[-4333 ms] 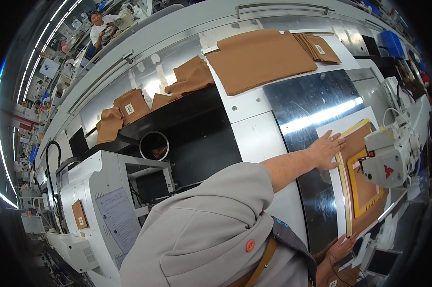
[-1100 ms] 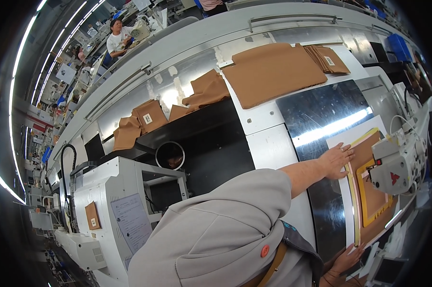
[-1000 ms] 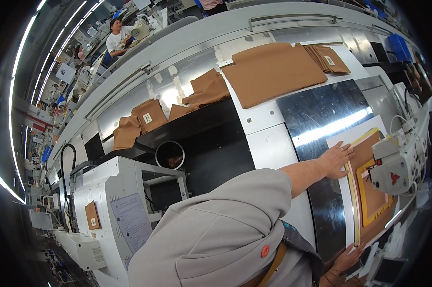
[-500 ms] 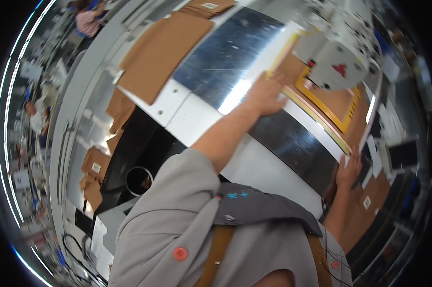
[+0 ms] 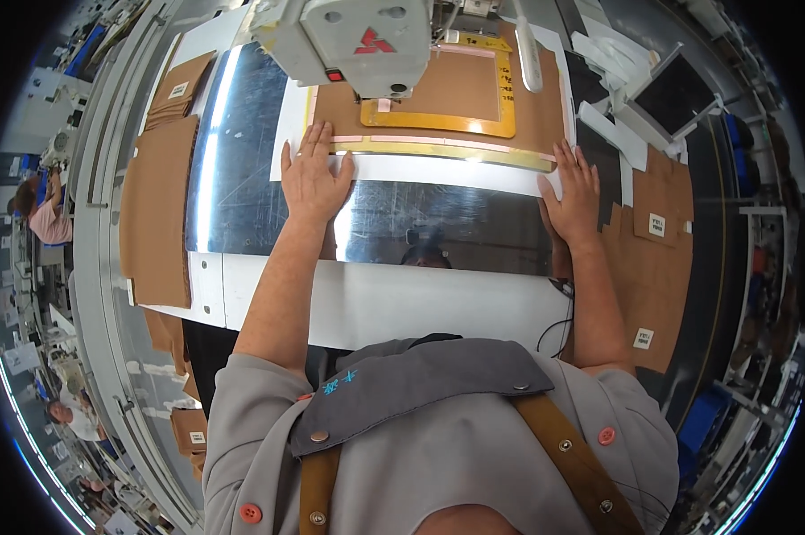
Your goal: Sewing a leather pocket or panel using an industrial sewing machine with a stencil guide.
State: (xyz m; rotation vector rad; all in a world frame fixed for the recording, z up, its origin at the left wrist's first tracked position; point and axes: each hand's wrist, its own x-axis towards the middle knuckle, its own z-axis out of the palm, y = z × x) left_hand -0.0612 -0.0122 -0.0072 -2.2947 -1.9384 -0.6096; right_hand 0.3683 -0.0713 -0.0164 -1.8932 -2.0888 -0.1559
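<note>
My left hand (image 5: 315,178) lies with fingers stretched on the near left corner of a white sheet (image 5: 411,168), its fingertips on the brown fabric's edge. Toward the sheet's near right corner rests my right hand (image 5: 573,192), fingers straight and spread; nothing is held in either. Between them runs a yellow and pink strip (image 5: 447,150) along the near edge of the brown fabric (image 5: 538,98). A flat yellow frame (image 5: 447,122) with dark handwriting sits on the fabric. The white head of a sewing machine (image 5: 358,45) hangs above, hiding part of fabric and frame.
A shiny metal plate (image 5: 438,218) spans the table under the sheet. Stacked brown fabric pieces (image 5: 160,209) lie at the left, and more labelled brown pieces (image 5: 656,267) at the right. A dark-screened panel (image 5: 674,94) stands at the far right. Another person (image 5: 50,214) is at the far left.
My view has turned and levelled, so the table now appears straight ahead. Both hands stay near the ends of the strip, open and flat.
</note>
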